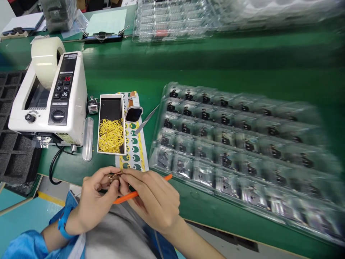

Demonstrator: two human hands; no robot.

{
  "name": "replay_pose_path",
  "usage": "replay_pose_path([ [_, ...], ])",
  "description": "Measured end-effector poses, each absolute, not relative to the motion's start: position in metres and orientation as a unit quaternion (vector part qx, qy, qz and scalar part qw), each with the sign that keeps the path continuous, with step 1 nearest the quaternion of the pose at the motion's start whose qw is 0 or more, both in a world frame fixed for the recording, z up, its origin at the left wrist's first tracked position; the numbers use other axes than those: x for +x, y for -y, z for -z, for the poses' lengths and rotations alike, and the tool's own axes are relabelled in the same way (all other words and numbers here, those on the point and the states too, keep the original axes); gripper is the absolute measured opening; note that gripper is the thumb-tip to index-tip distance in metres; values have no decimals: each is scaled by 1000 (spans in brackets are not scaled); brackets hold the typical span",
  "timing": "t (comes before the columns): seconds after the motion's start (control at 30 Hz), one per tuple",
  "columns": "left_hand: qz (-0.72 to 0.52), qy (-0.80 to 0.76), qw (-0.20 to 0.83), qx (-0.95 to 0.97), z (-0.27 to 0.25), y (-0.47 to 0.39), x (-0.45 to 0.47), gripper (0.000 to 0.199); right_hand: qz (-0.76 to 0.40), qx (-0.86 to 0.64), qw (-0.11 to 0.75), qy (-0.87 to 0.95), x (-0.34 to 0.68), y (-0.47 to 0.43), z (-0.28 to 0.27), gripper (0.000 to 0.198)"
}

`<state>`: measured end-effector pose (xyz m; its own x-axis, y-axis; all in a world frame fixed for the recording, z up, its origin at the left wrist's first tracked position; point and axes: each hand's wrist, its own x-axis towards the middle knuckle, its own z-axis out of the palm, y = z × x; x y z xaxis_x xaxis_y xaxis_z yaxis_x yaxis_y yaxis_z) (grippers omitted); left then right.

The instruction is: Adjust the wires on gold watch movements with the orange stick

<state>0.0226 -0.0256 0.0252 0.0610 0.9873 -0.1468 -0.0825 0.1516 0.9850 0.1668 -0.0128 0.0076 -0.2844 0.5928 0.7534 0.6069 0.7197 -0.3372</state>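
Close to my body, at the front edge of the green bench, my left hand (98, 201) pinches a small metallic part (114, 177); its exact kind is partly hidden by my fingers. My right hand (155, 201) meets it from the other side, fingertips touching that part. An orange stick-shaped tool (126, 197) lies through my right hand, its far end sticking out past the knuckles. Just beyond my hands are a white box (125, 126) with yellow rings (111, 136) and a sticker sheet (140, 151).
A white tape dispenser (78, 93) stands at the left by a metal tally counter (93, 105). Metal tweezers (147, 119) and a smartwatch (134, 114) lie near the sheet. A clear plastic tray (185, 172) with several black parts fills the right. Clipboards (104, 36) and stacked trays (172, 21) line the back.
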Motion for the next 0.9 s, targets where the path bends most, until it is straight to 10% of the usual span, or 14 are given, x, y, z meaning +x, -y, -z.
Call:
replay_pose_path([
  [0.9, -505, -461, 559, 469, -25, 34, 24, 28, 14, -358, 458, 814, 173, 14, -18, 6],
])
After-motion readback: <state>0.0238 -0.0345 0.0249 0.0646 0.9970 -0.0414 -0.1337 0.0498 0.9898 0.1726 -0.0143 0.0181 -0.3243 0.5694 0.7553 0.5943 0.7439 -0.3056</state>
